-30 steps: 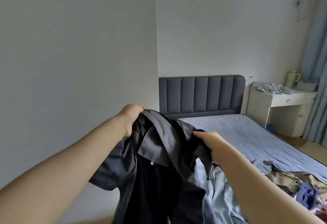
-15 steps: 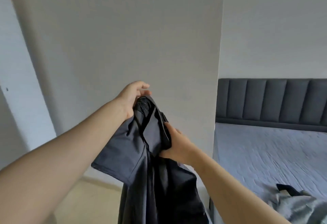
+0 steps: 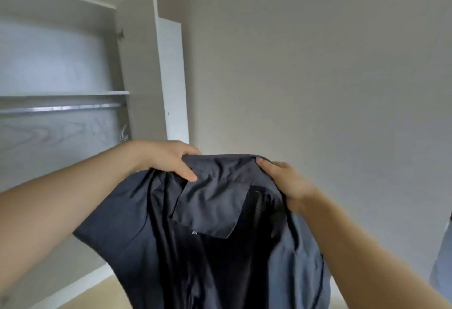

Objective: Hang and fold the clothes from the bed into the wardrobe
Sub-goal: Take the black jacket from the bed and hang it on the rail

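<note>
A dark grey collared shirt (image 3: 220, 223) hangs in front of me, its collar folded down and a small size tag showing inside. My left hand (image 3: 168, 159) grips the left side of the collar, thumb on top of the fabric. My right hand (image 3: 283, 181) grips the right side of the collar. The open wardrobe (image 3: 137, 69) stands at the left, with a shelf (image 3: 73, 93) and a bare metal hanging rail (image 3: 61, 108) below it. The shirt's lower part runs out of the frame.
The wardrobe's white door (image 3: 171, 76) stands open beside a plain wall (image 3: 318, 64). A small white hook or hanger tip (image 3: 123, 135) shows on the wardrobe's inner side. Pale wood floor (image 3: 102, 294) lies below. A strip of blue bed (image 3: 442, 267) shows at the right edge.
My view has swung left from the bed to the open wardrobe. Both hands have spread the shirt's collar apart and now hold it at its two ends.
</note>
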Motion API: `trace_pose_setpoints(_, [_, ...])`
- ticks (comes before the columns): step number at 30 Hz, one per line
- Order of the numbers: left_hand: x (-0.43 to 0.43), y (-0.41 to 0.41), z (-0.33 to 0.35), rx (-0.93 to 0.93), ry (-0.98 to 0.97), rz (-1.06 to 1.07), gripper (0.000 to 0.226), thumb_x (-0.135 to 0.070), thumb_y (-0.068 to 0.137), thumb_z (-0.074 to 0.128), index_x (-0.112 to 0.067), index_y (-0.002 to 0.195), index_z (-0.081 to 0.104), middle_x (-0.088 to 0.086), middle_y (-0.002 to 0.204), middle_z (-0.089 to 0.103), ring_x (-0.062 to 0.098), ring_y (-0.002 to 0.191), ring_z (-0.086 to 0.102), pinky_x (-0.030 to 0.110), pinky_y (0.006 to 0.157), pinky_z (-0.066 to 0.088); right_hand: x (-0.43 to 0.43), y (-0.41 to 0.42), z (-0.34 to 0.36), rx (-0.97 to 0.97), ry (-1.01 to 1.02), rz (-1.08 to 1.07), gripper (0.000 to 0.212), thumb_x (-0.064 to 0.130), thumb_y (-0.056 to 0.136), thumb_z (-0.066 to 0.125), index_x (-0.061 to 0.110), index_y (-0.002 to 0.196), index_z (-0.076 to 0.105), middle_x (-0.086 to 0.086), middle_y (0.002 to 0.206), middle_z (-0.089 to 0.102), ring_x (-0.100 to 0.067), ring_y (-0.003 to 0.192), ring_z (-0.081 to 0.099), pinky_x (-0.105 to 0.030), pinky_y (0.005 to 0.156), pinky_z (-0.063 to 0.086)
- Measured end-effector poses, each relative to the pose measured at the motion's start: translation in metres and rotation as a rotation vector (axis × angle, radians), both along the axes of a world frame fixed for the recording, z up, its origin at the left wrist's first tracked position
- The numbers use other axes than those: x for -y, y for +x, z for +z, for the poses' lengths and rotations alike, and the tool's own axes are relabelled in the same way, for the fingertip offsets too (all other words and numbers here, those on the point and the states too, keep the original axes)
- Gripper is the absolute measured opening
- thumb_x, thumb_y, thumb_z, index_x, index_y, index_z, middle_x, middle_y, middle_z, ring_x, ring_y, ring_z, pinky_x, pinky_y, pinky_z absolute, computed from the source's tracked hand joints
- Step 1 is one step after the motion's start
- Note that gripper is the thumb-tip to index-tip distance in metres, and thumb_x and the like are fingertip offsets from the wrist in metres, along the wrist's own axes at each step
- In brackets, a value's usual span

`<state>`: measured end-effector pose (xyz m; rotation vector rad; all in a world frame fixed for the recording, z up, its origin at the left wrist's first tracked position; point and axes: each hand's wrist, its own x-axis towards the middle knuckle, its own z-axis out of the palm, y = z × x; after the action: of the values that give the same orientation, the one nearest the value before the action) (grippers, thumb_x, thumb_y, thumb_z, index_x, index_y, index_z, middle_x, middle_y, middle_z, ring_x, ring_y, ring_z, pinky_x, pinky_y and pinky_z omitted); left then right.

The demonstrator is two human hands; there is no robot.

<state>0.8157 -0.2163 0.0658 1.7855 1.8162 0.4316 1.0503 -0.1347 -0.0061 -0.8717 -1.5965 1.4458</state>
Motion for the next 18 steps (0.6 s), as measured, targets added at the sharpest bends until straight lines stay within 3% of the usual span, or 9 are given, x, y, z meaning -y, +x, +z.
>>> trace_pose_setpoints(2, [0.015,-0.035,-0.001,0.075,-0.066,0.04,0.036,-0.016,0.08,0.071,-0.018,0.115,0.06,0.003,0.11,0.068,0.017,0.098,0.066,0.028,0.082,0.055,-0.001,-0.029,0.013,-0.045,-0.053,0.119,0.026,0.031,0.09,0.057,0.008,0.085,0.068,-0.007,0.075,0.074,-0.016,0.063,0.069,-0.021,0.054,0.054])
trace_pose_setpoints(6, [0.062,-0.11,-0.002,0.352,-0.187,0.098,0.031,-0.028,0.077,0.062,-0.014,0.104,0.068,0.005,0.107,0.071,0.018,0.096,0.068,0.027,0.077,0.055,0.006,-0.113,0.024,0.048,-0.218,0.337,0.049,0.036,0.073,0.068,0.005,0.11,0.066,-0.016,0.103,0.07,-0.027,0.089,0.065,-0.032,0.084,0.053])
trace_pose_setpoints(9, [0.083,-0.158,-0.001,0.61,-0.117,0.185,0.033,-0.037,0.075,0.058,-0.013,0.087,0.077,0.003,0.098,0.073,0.014,0.087,0.07,0.023,0.069,0.055,0.015,-0.177,0.022,0.202,-0.29,0.42,0.047,0.029,0.075,0.07,0.004,0.114,0.066,-0.017,0.109,0.068,-0.029,0.092,0.064,-0.033,0.086,0.05])
trace_pose_setpoints(11, [0.088,-0.189,0.002,0.698,-0.015,0.27,0.032,-0.036,0.076,0.057,-0.012,0.085,0.076,0.002,0.092,0.074,0.014,0.08,0.071,0.022,0.064,0.056,0.02,-0.225,0.022,0.259,-0.218,0.357,0.036,0.026,0.08,0.068,0.003,0.108,0.068,-0.015,0.101,0.069,-0.027,0.085,0.064,-0.03,0.078,0.052])
trace_pose_setpoints(14, [0.083,-0.22,0.004,0.78,0.133,0.363,0.032,-0.031,0.09,0.051,-0.006,0.084,0.07,0.005,0.081,0.073,0.015,0.071,0.07,0.021,0.059,0.056,0.029,-0.281,0.02,0.28,0.146,0.273,0.006,0.016,0.087,0.061,0.013,0.091,0.062,-0.003,0.095,0.063,-0.013,0.08,0.058,-0.018,0.066,0.044])
trace_pose_setpoints(16, [0.078,-0.242,0.004,0.763,0.198,0.373,0.03,-0.028,0.094,0.048,-0.005,0.083,0.064,0.006,0.073,0.072,0.015,0.065,0.069,0.021,0.056,0.054,0.037,-0.318,0.015,0.186,0.255,0.372,0.01,0.015,0.091,0.053,0.018,0.094,0.062,0.004,0.104,0.062,-0.006,0.091,0.057,-0.016,0.075,0.041])
trace_pose_setpoints(18, [0.073,-0.264,0.002,0.773,0.236,0.378,0.027,-0.025,0.094,0.049,-0.004,0.083,0.062,0.006,0.069,0.07,0.015,0.061,0.068,0.021,0.056,0.054,0.046,-0.353,0.008,0.104,0.231,0.543,0.027,0.032,0.097,0.043,0.02,0.109,0.064,0.008,0.112,0.066,-0.008,0.105,0.059,-0.027,0.093,0.043])
